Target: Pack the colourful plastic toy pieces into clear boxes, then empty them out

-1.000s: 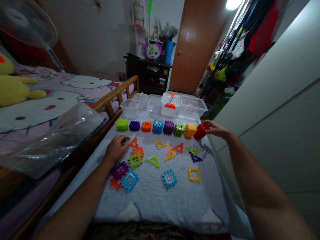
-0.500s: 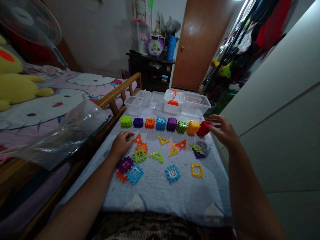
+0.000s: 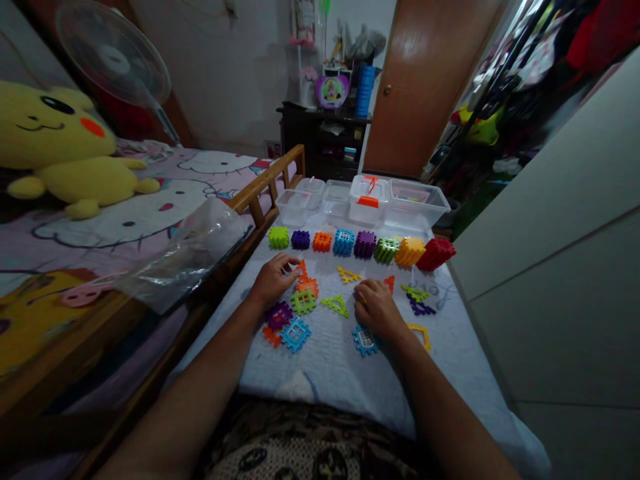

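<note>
My left hand [image 3: 276,277], thumb and fingers curved, is at the orange triangle [image 3: 302,270], beside an orange square [image 3: 307,287] and a green square [image 3: 304,302]. My right hand [image 3: 377,308] has its fingers curled down over the yellow triangle, which it mostly hides. Just behind it shows an orange triangle [image 3: 390,284]; nearer me lies a blue window square [image 3: 365,341]. Between the hands are a green triangle [image 3: 335,305] and a yellow triangle [image 3: 349,275]. Further back stands a row of coloured stacks, ending in the red stack [image 3: 437,255].
Clear plastic boxes [image 3: 415,203] stand at the cloth-covered table's [image 3: 325,370] far end. A wooden bed rail [image 3: 265,180] and a plastic bag [image 3: 187,247] are at the left. A white cabinet [image 3: 560,267] borders the right side.
My right hand has moved from the red stack inward and toward me, onto the yellow triangle. The view has turned left; my left hand remains by the orange triangle.
</note>
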Action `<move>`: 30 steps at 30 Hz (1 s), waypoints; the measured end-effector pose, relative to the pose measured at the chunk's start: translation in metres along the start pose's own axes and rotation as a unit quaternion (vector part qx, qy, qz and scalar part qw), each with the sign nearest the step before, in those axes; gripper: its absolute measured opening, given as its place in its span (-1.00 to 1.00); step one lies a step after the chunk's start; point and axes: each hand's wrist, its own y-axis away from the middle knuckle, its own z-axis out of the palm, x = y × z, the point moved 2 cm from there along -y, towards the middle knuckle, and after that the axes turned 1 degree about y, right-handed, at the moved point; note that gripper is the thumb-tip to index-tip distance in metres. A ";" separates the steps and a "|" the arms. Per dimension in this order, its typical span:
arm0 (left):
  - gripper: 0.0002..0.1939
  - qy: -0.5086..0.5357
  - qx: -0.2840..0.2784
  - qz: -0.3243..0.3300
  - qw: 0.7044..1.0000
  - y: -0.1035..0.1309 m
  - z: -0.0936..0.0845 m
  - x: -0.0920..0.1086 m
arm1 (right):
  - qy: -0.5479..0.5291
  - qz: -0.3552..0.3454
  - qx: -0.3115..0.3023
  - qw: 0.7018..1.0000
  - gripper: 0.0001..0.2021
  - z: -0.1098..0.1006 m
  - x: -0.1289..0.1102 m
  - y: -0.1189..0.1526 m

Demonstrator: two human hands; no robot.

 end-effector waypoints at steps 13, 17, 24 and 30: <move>-0.41 -0.099 -0.238 0.018 0.966 0.000 0.013 0.027 | -0.007 -0.002 0.017 1.000 -0.85 0.002 0.002 0.001; -0.48 -0.094 -0.233 0.006 0.968 -0.002 0.013 0.030 | -0.010 -0.002 0.023 1.000 -0.86 0.003 0.003 0.002; -0.94 -0.060 -0.197 0.022 0.978 -0.011 0.010 0.048 | -0.009 0.004 0.018 1.000 -0.86 0.005 0.003 0.001; -0.89 -0.180 -0.084 0.108 0.974 -0.009 0.026 0.066 | -0.007 0.000 0.033 0.999 -0.85 0.005 0.004 0.002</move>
